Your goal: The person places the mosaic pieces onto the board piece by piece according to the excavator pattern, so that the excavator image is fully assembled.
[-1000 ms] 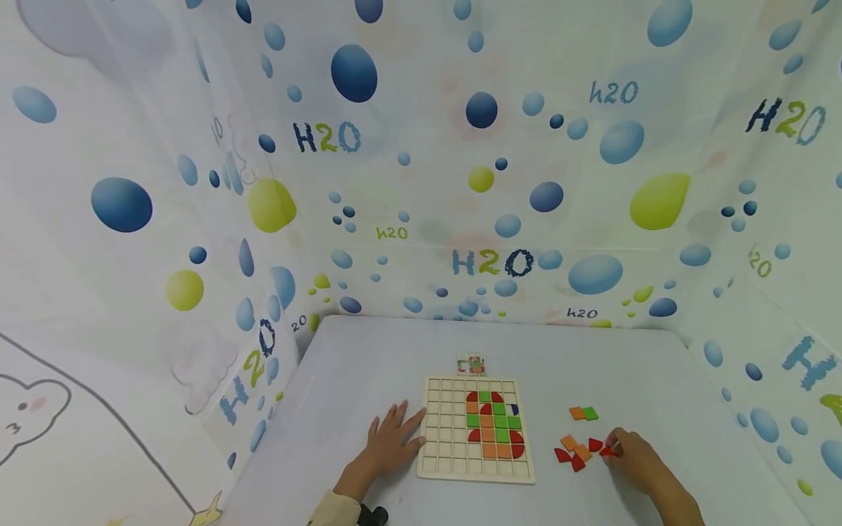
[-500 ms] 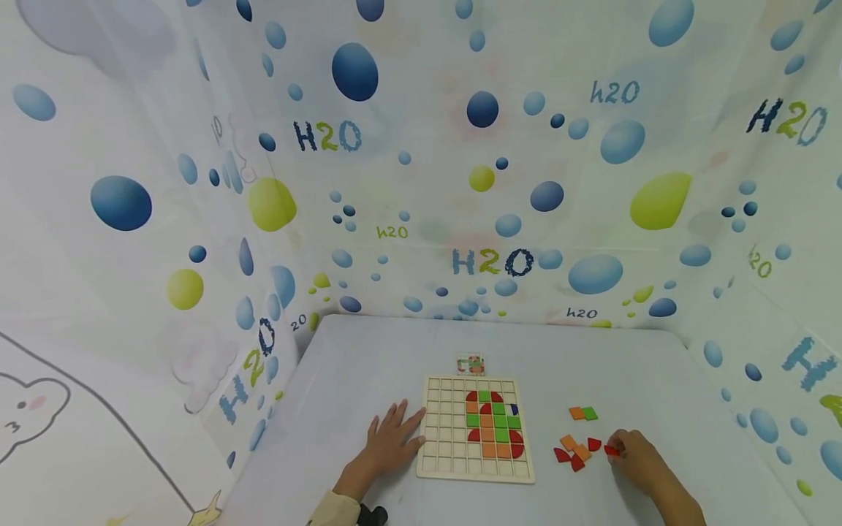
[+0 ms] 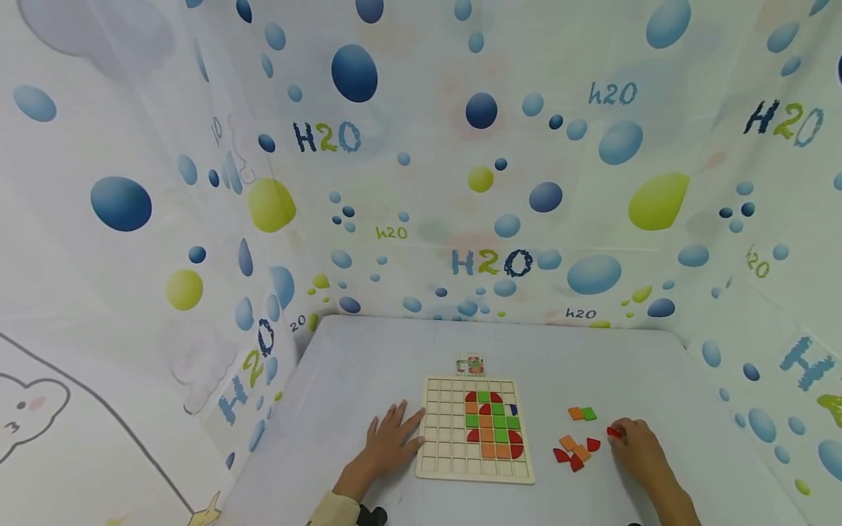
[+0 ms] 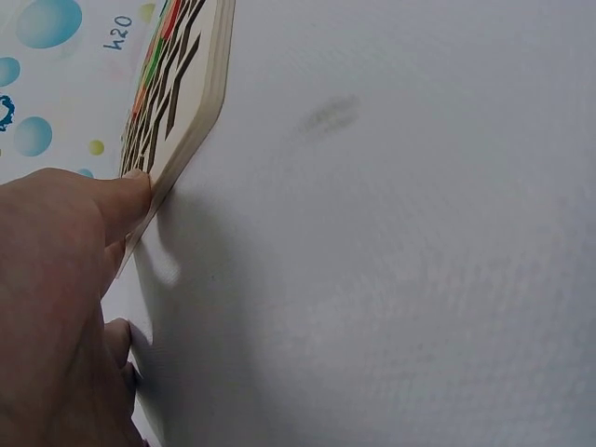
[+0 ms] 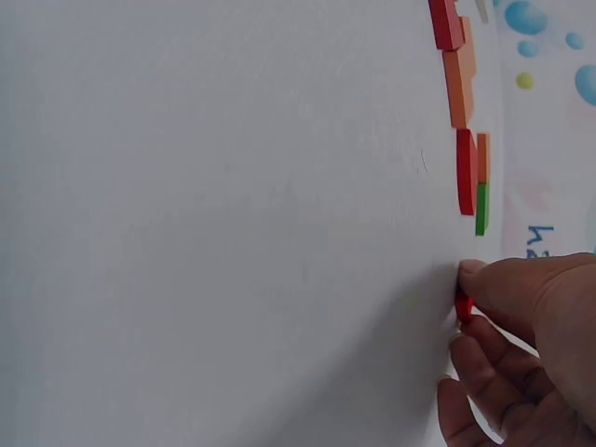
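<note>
My left hand (image 3: 391, 440) lies spread on the table, its thumb and index fingertips touching the left edge of the wooden grid board (image 3: 444, 467). In the left wrist view the thumb rests against the board's rim (image 4: 200, 140). Red, green and orange tiles and a small blue piece fill part of the board's right half. To the right of the loose tiles, my right hand (image 3: 638, 449) pinches a red tile (image 3: 614, 432) between thumb and fingers. The right wrist view shows this red tile (image 5: 464, 305) partly hidden by the thumb, at or close to the tabletop.
Between board and right hand lie loose red tiles (image 3: 561, 455) and orange tiles (image 3: 568, 443). An orange tile (image 3: 575, 413) and a green tile (image 3: 589, 414) sit together farther back. A small pattern card (image 3: 470, 364) lies behind the board. Printed curtains surround the white table (image 3: 368, 351).
My right hand has shifted slightly away from me with the red tile, which has moved farther from the loose pile. The left hand and the board have stayed put.
</note>
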Demonstrator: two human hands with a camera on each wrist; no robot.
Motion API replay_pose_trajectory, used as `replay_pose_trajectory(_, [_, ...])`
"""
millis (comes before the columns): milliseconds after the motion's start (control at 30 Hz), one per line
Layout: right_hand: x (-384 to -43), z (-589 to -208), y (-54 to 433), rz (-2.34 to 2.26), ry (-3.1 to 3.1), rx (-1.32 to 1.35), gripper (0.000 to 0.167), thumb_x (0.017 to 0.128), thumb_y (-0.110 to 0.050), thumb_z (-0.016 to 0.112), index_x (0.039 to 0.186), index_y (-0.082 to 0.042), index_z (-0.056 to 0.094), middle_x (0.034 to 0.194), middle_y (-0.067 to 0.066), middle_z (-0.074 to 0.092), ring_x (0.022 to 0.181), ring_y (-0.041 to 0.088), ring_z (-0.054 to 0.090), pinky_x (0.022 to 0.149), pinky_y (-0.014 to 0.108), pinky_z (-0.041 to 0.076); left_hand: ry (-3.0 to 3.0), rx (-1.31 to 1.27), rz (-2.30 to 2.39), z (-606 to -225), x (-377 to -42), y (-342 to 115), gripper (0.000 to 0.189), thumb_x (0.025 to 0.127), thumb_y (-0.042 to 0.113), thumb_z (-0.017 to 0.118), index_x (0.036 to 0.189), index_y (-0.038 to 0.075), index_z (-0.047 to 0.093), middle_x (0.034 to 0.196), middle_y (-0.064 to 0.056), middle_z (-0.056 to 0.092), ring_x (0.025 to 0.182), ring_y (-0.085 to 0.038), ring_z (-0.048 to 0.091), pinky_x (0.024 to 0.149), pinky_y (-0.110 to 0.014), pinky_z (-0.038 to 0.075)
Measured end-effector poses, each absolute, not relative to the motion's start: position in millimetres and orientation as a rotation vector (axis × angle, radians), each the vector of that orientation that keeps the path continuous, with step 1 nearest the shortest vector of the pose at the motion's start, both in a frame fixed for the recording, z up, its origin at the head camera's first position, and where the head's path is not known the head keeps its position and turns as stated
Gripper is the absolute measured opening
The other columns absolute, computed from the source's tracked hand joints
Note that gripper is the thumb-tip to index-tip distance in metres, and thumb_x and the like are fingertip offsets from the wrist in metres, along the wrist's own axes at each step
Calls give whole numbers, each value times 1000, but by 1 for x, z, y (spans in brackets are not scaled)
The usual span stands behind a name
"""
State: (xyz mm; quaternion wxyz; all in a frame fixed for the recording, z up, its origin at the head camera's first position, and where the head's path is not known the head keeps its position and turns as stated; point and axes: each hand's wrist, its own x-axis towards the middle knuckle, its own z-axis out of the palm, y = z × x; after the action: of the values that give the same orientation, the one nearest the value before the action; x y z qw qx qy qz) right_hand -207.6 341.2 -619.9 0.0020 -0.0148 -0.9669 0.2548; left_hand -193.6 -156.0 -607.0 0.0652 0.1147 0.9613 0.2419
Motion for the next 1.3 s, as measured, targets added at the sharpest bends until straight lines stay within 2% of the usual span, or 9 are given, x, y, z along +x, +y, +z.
replay_pose_trajectory(200, [-225,-623,325,825,-3031,12,27,96,-5,73,113,13,65,100,20,63,94,32,62,88,55,56,2893,341,718,-613,-196,-158,58,107,44,58,159,21,49,171,-22,31,158,-47,24,121,-77,14])
replay_pose_trajectory(400, [-230,-622,302,825,-3012,109,26,95,-4,74,114,11,65,100,19,62,89,28,59,83,50,57,2894,340,722,-618,-198,-159,58,106,44,58,159,22,48,171,-21,30,159,-46,24,121,-77,13])
replay_pose_trajectory(633, [-227,-612,265,701,-3006,77,32,94,-11,75,119,7,67,110,24,66,99,40,67,81,63,57,2884,334,723,-617,-198,-158,59,107,45,58,160,22,48,172,-21,29,159,-46,23,122,-77,12])
replay_pose_trajectory(933, [-211,-593,189,717,-2981,269,19,92,-13,81,107,-8,70,101,7,65,90,21,62,82,47,57,2889,339,770,-621,-198,-160,59,106,45,57,160,22,47,171,-22,29,158,-49,22,122,-77,10])
replay_pose_trajectory(1100, [-204,-596,151,730,-3018,398,21,94,-21,82,109,-15,70,104,1,65,97,20,60,84,46,52,2899,354,794,-625,-197,-160,60,106,47,55,162,26,45,171,-24,28,158,-50,20,122,-77,7])
replay_pose_trajectory(1200, [-202,-600,135,761,-3003,487,25,93,-22,83,113,-17,68,110,1,67,102,21,61,88,49,51,2902,366,774,-625,-198,-160,60,106,46,57,161,25,46,171,-24,29,158,-50,22,122,-77,8])
replay_pose_trajectory(1300, [-201,-605,124,722,-2959,588,25,92,-21,83,112,-18,68,108,-1,67,96,16,59,85,44,52,2899,363,745,-625,-199,-160,59,106,45,57,160,24,47,171,-23,29,158,-49,23,122,-77,10])
